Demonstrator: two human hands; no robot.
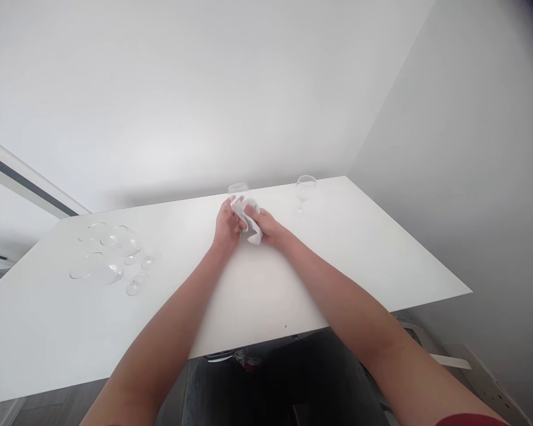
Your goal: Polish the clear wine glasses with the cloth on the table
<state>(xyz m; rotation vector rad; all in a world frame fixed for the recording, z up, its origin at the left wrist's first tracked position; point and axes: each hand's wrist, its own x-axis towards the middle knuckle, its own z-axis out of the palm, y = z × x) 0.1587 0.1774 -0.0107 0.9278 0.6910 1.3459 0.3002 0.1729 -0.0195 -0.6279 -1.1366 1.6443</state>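
Note:
Near the back edge of the white table, my left hand (228, 223) is closed around a clear wine glass (238, 188). Only the upper part of the bowl, with its rim, shows above my fingers; the stem and base are hidden. My right hand (266, 223) grips a crumpled white cloth (250, 220) and presses it against the glass. The cloth lies between both hands, and a loose end hangs toward me.
Another wine glass (306, 190) stands upright to the right, by the back edge. Several clear stemmed glasses (104, 269) are grouped on the left of the white table (257, 296). A wall (204, 89) rises behind; another wall (448, 177) is at right.

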